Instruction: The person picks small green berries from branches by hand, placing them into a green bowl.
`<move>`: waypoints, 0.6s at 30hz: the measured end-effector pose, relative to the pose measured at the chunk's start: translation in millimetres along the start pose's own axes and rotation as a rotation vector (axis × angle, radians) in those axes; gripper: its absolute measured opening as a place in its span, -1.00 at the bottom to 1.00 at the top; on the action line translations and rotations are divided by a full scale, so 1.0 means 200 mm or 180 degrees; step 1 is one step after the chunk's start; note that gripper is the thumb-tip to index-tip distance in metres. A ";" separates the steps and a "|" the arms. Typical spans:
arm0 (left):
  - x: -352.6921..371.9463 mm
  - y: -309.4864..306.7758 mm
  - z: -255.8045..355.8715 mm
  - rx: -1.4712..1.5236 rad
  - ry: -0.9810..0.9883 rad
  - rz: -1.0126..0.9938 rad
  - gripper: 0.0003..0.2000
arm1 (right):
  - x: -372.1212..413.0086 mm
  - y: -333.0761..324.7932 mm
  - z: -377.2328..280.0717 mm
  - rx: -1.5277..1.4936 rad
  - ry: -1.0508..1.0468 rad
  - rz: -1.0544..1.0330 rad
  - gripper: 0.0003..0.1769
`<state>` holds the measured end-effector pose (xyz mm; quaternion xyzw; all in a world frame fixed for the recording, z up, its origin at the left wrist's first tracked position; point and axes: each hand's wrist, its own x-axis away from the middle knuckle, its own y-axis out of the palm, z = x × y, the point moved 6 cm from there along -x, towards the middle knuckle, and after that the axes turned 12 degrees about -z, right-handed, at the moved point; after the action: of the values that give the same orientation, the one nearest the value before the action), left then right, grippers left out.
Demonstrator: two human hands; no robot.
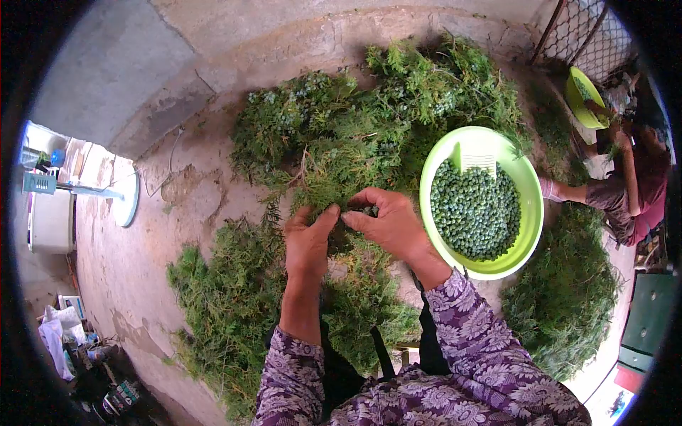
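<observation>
Two hands pinch one leafy sprig [354, 211], left hand [309, 241] and right hand [392, 226] with fingers curled closed, just beside a lime-green basin [531, 186] of berries [474, 209].

One head-worn camera is pointed steeply down at the floor [177, 213]. The left hand [309, 245] and right hand [394, 226] are framed close, centrally.
</observation>
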<state>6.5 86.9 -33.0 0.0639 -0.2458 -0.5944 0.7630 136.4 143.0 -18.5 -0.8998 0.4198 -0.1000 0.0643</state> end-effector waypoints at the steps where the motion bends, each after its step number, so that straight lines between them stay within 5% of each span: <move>1: 0.01 0.02 0.02 -0.0004 -0.0068 0.0078 -0.78 | 0.00 0.00 -0.02 0.0092 -0.0122 0.0026 -0.75; 11: 0.03 0.03 0.00 0.0591 -0.0019 0.0101 -0.79 | -0.01 0.05 0.00 -0.0475 0.0457 -0.0272 -0.83; 18: 0.04 -0.06 0.05 0.0664 0.0088 0.0543 -0.78 | 0.03 0.11 0.00 -0.2726 0.0853 -0.0777 -0.91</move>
<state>-7.4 78.6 -27.2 0.1299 -0.3003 -0.4977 0.8033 124.1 125.2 -22.8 -0.8673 0.3189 -0.0398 -0.3801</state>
